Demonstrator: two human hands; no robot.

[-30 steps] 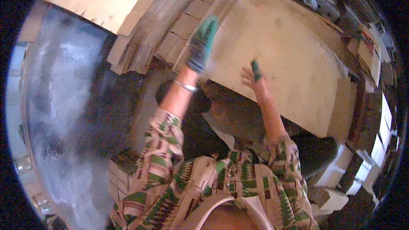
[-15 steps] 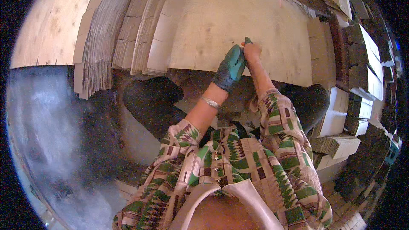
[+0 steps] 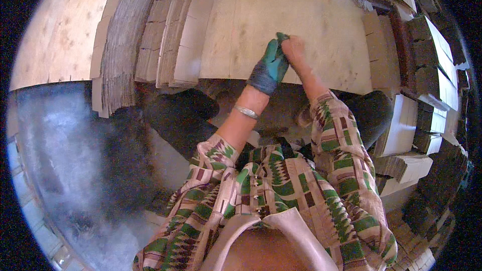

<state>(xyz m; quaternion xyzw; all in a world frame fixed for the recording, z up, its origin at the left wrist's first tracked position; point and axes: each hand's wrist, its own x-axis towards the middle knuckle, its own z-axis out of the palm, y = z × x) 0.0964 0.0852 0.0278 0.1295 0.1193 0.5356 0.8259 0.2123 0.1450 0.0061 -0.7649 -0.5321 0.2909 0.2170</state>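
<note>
My left hand (image 3: 272,68) is raised over the front edge of the wooden board, wearing a teal work glove (image 3: 262,79) with a grey cuff. Its visible fingers point up and away from me, stretched out; the others are partly hidden behind my right hand. Bare and closed, my right hand (image 3: 295,49) presses against the left, its fingers around the glove's finger part. A dark teal tip (image 3: 282,35) sticks out beyond the grip. On my left wrist sits a silver bracelet (image 3: 246,112).
Stacks of flat cardboard pieces (image 3: 125,40) stand on the wooden board (image 3: 321,35) to the left, with smaller bundles (image 3: 188,35) beside them. More cardboard stacks (image 3: 384,50) line the right side. My bent knees (image 3: 188,110) lie under the board's front edge.
Both hands have shifted slightly left and away from me, still together. My right hand remains closed at the glove's fingers, and the whole view has turned a little.
</note>
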